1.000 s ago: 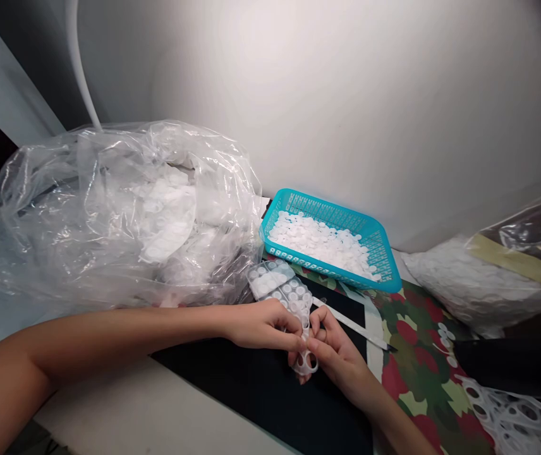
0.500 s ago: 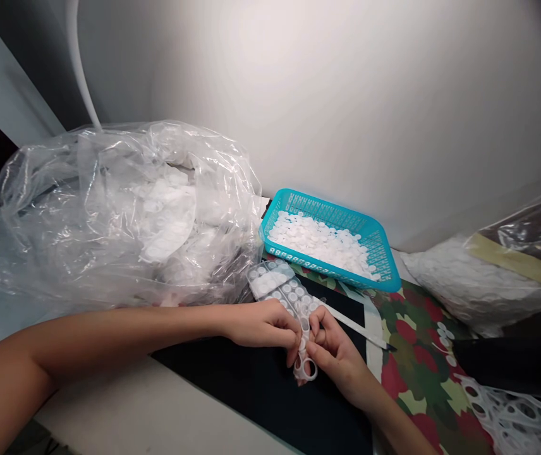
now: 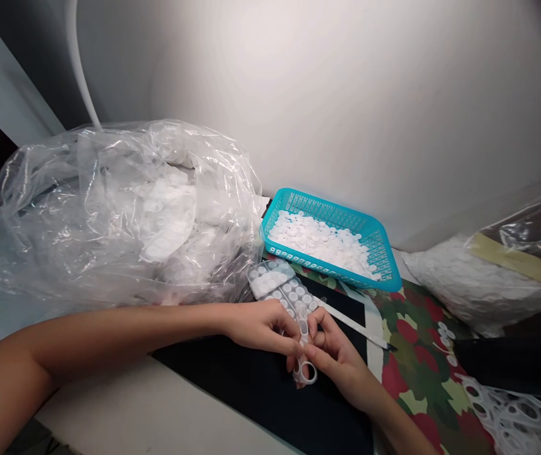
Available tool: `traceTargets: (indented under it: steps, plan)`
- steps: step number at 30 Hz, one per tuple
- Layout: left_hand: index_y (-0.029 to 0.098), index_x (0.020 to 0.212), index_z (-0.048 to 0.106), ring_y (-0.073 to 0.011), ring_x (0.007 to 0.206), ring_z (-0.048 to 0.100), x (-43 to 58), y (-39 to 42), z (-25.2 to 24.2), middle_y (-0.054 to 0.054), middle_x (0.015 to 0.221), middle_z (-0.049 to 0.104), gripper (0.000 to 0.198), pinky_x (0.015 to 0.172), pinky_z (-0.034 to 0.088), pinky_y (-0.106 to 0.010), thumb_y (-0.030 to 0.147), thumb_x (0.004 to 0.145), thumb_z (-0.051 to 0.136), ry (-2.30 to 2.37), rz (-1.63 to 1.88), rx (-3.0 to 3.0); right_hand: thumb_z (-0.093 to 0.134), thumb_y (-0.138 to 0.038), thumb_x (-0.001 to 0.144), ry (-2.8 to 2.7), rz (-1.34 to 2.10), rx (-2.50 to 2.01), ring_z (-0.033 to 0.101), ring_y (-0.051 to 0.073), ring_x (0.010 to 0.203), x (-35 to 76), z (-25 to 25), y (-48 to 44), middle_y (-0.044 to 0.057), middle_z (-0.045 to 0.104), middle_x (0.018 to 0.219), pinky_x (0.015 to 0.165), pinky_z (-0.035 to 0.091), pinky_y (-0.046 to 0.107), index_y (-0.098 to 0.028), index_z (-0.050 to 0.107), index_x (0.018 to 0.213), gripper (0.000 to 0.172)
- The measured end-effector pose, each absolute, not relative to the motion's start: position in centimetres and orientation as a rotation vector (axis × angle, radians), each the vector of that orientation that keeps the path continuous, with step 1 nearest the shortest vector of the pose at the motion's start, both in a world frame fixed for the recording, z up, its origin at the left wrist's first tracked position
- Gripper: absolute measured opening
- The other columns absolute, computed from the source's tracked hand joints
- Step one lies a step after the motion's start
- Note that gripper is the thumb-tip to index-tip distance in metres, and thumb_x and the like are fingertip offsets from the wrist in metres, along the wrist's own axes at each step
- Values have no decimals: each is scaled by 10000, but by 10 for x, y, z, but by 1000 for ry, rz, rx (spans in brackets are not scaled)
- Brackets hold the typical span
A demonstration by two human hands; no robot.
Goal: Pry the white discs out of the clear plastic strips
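Note:
My left hand (image 3: 270,328) reaches in from the left, its fingers closed on a white strip with round holes (image 3: 307,373). On the other side of the strip, my right hand (image 3: 337,354) pinches it with thumb and finger, and the fingertips of both hands meet. Just behind the hands lies a translucent sheet of round white pieces (image 3: 292,292). A blue basket (image 3: 384,253) farther back holds many small white discs (image 3: 322,243). Under the hands is a black mat (image 3: 261,392).
A large clear plastic bag (image 3: 109,208) with white material fills the left. A filled bag (image 3: 488,278) stands at the right, above a pile of holed white strips (image 3: 521,417). A white ruler-like strip (image 3: 356,325) crosses the mat and the patterned cloth (image 3: 413,354).
My left thumb has stretched toward my right fingertips, over the holed strip. The strip's lower end has shifted slightly. The basket and bags have stayed in place.

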State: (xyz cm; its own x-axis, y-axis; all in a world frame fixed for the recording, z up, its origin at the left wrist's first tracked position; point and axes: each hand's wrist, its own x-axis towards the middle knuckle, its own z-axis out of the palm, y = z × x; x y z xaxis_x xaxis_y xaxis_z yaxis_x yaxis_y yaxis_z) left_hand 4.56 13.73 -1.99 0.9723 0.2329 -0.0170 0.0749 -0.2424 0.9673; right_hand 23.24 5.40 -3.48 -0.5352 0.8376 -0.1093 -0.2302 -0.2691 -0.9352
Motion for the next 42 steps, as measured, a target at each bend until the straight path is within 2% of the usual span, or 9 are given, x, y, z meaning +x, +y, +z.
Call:
traceTargets:
  steps: [8, 12, 17, 20, 24, 30, 36, 40, 42]
  plan:
    - [120, 697, 712, -118, 623, 578, 48, 136, -16, -24, 622, 658, 233, 593, 420, -167, 176, 848, 543, 224, 158, 1775, 603, -297, 907, -1212, 1908, -761, 634, 95, 601, 231, -38, 56, -17, 652, 676, 600, 496, 221, -209, 338, 870, 282]
    - [122, 593, 674, -108, 590, 548, 50, 138, -17, -17, 584, 639, 257, 578, 403, -170, 112, 798, 520, 183, 163, 1700, 661, -310, 858, -1181, 1922, -734, 636, 99, 533, 232, -42, 59, -1, 666, 639, 513, 457, 168, -207, 339, 830, 339]
    - [120, 539, 629, -67, 431, 347, 48, 142, -21, 28, 463, 470, 236, 425, 268, -190, 104, 727, 487, 298, 156, 1432, 690, -342, 796, -1074, 1886, -710, 555, 78, 365, 237, -47, 60, -5, 667, 571, 461, 435, 166, -200, 366, 863, 360]
    - [118, 543, 612, -60, 368, 227, 48, 143, -21, 62, 407, 328, 229, 356, 161, -200, 159, 721, 473, 337, 134, 1291, 670, -284, 769, -1013, 1882, -696, 521, 80, 316, 239, -46, 60, -18, 655, 529, 472, 456, 192, -195, 394, 868, 307]
    - [120, 501, 571, -46, 316, 140, 49, 144, -19, 85, 359, 259, 230, 321, 96, -195, 222, 686, 479, 327, 143, 1148, 624, -218, 726, -956, 1866, -680, 482, 73, 288, 240, -41, 60, -45, 604, 441, 482, 445, 194, -189, 433, 829, 219]
    - [151, 420, 474, -50, 276, 135, 50, 143, -19, 77, 314, 239, 200, 299, 74, -197, 263, 584, 462, 302, 227, 970, 597, -188, 684, -927, 1872, -708, 453, 67, 277, 239, -34, 61, -32, 583, 394, 424, 331, 164, -138, 559, 939, 263]
    - [159, 449, 452, -53, 301, 130, 50, 145, -21, 83, 340, 208, 192, 311, 91, -191, 271, 605, 453, 295, 238, 911, 585, -183, 682, -885, 1818, -755, 447, 71, 309, 240, -33, 61, -57, 537, 342, 577, 424, 204, -150, 597, 909, 230]
    - [172, 454, 426, -57, 316, 114, 50, 146, -21, 89, 352, 178, 192, 310, 93, -190, 283, 612, 430, 302, 210, 926, 570, -191, 678, -872, 1797, -779, 416, 68, 307, 241, -31, 61, -78, 488, 321, 574, 430, 204, -145, 602, 923, 251]
    - [170, 458, 435, -56, 308, 119, 51, 145, -21, 88, 344, 192, 180, 306, 90, -189, 270, 607, 434, 308, 174, 965, 573, -202, 676, -883, 1803, -789, 412, 65, 297, 241, -32, 61, -74, 498, 337, 515, 409, 191, -145, 591, 939, 270]
